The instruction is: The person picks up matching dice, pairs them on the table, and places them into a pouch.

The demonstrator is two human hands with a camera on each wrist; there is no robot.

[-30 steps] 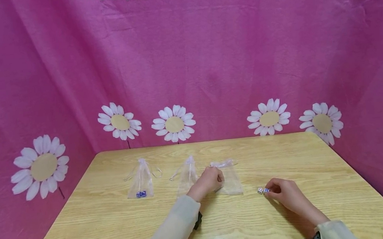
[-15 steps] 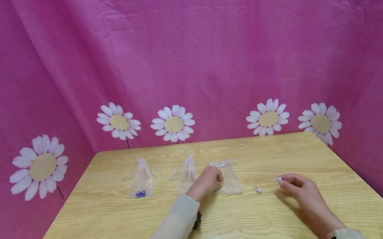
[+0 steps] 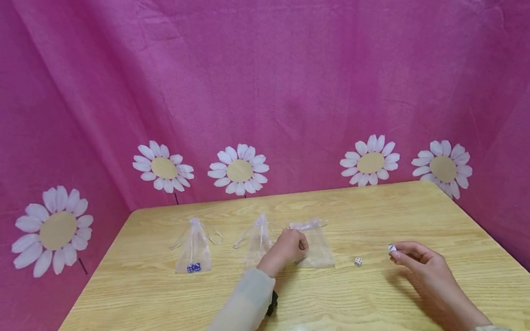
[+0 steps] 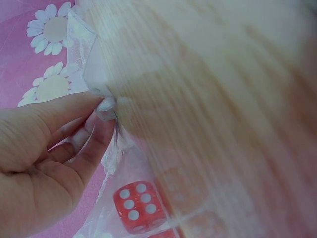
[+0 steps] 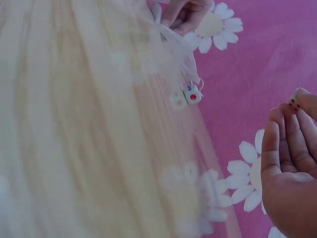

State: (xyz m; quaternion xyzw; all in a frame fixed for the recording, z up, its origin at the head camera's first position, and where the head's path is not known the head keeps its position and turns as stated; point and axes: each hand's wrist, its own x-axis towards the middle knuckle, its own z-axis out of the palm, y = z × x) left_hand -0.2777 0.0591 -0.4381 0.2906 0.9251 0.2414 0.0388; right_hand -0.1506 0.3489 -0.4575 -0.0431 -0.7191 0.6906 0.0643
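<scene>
My left hand (image 3: 286, 246) pinches the edge of a sheer white drawstring bag (image 3: 319, 249), the rightmost of three on the table; finger and thumb meet on a fold of its fabric in the left wrist view. Off to the right, my right hand (image 3: 427, 269) holds a small white die (image 3: 392, 248) between thumb and fingertips, raised over the table. Red pips show on that die in the right wrist view. A second white die (image 3: 358, 262) lies on the table between the bag and the right hand.
The leftmost sheer bag (image 3: 198, 248) has blue dice (image 3: 193, 268) at its bottom. My left forearm partly covers the middle bag (image 3: 258, 241). A red die (image 4: 141, 207) shows through sheer fabric in the left wrist view. A pink daisy-print cloth (image 3: 287, 96) hangs behind the wooden table (image 3: 131, 311).
My right hand has picked up one of the two white dice and moved it right and upward, turning it in the fingers. The left hand stays at the rightmost bag.
</scene>
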